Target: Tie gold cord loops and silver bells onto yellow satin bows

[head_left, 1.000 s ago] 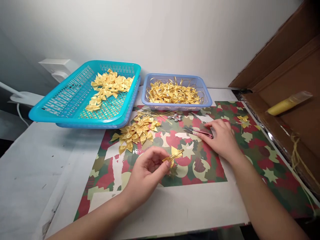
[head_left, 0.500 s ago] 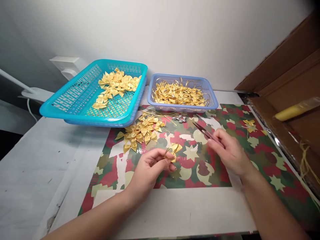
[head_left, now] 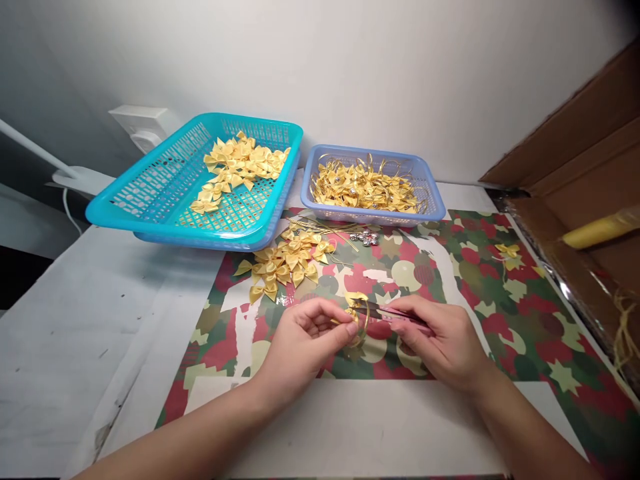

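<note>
My left hand (head_left: 313, 333) pinches a yellow ribbon bow (head_left: 356, 297) between thumb and fingertips, above the patterned paper. A loop of gold cord (head_left: 367, 321) curves out from the bow. My right hand (head_left: 443, 337) is closed on a pair of tweezers (head_left: 407, 319) with pinkish handles, their dark tips at the bow and cord. Whether the tips grip anything is too small to tell. Beyond my left hand lies a pile of yellow bows (head_left: 280, 263). Silver bells (head_left: 367, 238) sit in a small cluster behind, beside loose gold cords (head_left: 330, 228).
A turquoise basket (head_left: 200, 235) with yellow bows stands at the back left, stacked on a blue one. Right of it, a lavender basket (head_left: 435, 200) holds bows with gold loops. A cardboard box (head_left: 560, 153) borders the right side. The wall (head_left: 375, 73) closes off the back.
My right hand has moved left and slightly down, bringing the tweezers to the bow. The bow has been turned, and its gold loop now faces the right. My left hand stays nearly in place.
</note>
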`<state>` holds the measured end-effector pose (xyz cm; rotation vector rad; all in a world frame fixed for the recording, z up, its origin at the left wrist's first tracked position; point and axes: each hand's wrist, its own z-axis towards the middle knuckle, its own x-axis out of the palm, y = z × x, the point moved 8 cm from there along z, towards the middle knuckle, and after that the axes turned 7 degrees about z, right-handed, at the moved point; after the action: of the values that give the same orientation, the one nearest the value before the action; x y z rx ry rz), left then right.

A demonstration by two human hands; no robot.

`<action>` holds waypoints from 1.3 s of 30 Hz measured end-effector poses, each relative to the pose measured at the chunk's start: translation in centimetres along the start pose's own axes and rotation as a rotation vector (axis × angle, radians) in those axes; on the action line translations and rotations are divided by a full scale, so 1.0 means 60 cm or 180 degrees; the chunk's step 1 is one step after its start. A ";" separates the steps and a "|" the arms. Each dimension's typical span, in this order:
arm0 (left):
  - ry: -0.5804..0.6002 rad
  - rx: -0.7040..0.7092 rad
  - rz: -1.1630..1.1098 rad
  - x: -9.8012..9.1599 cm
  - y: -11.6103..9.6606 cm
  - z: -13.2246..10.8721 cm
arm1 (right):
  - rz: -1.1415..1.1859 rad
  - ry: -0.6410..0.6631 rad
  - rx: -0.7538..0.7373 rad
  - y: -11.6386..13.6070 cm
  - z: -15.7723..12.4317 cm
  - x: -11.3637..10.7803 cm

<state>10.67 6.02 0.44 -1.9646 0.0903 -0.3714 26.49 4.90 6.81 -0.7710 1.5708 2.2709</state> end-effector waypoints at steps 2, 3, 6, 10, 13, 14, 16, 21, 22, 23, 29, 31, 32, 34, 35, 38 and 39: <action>-0.0004 0.0115 -0.0027 0.001 -0.006 -0.002 | -0.0084 -0.0055 -0.0048 0.002 -0.002 -0.002; -0.0004 0.0185 -0.0030 0.001 -0.008 -0.003 | -0.0098 -0.0073 -0.0074 0.004 -0.002 -0.003; -0.0028 0.0416 -0.0007 0.000 -0.016 -0.005 | -0.0066 -0.0130 -0.0186 0.009 -0.004 -0.002; -0.0039 0.0636 0.0070 -0.003 -0.022 -0.008 | 0.0097 -0.0186 -0.0265 0.014 -0.006 0.004; 0.0018 0.0711 0.0129 -0.001 -0.024 -0.010 | 0.0242 -0.0212 -0.0247 0.012 -0.010 0.010; 0.0046 0.0726 0.0144 0.000 -0.024 -0.010 | 0.0266 -0.0219 -0.0242 0.012 -0.011 0.012; 0.0083 0.0751 0.0157 0.002 -0.023 -0.011 | 0.0299 -0.0237 -0.0219 0.009 -0.014 0.015; 0.0118 0.0783 0.0149 0.003 -0.022 -0.013 | 0.0370 -0.0338 -0.0169 0.007 -0.014 0.014; 0.0123 0.0792 0.0159 0.003 -0.022 -0.013 | 0.0363 -0.0369 -0.0179 0.008 -0.014 0.013; 0.0133 0.0802 0.0171 0.003 -0.022 -0.013 | 0.0350 -0.0400 -0.0189 0.010 -0.013 0.012; 0.0158 0.0762 0.0179 0.004 -0.024 -0.011 | 0.0303 -0.0520 -0.0121 0.010 -0.014 0.010; 0.0150 0.0722 0.0188 0.005 -0.023 -0.011 | 0.0305 -0.0546 -0.0070 0.006 -0.015 0.011; 0.0142 0.0696 0.0189 0.004 -0.023 -0.011 | 0.0313 -0.0547 -0.0043 0.004 -0.015 0.012; 0.0121 0.0639 0.0179 0.003 -0.021 -0.010 | 0.0332 -0.0541 -0.0006 0.001 -0.014 0.012; 0.0105 0.0614 0.0171 0.003 -0.020 -0.009 | 0.0350 -0.0529 0.0014 -0.001 -0.013 0.011; 0.0044 0.0552 0.0134 -0.001 -0.018 -0.007 | 0.0440 -0.0457 0.0035 -0.003 -0.007 0.004; 0.0032 0.0533 0.0123 -0.002 -0.017 -0.006 | 0.0462 -0.0401 0.0023 -0.003 -0.005 0.001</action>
<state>10.32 6.18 1.48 -1.7934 0.1003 -0.3523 26.59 4.69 6.56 -0.5160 1.6233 2.3619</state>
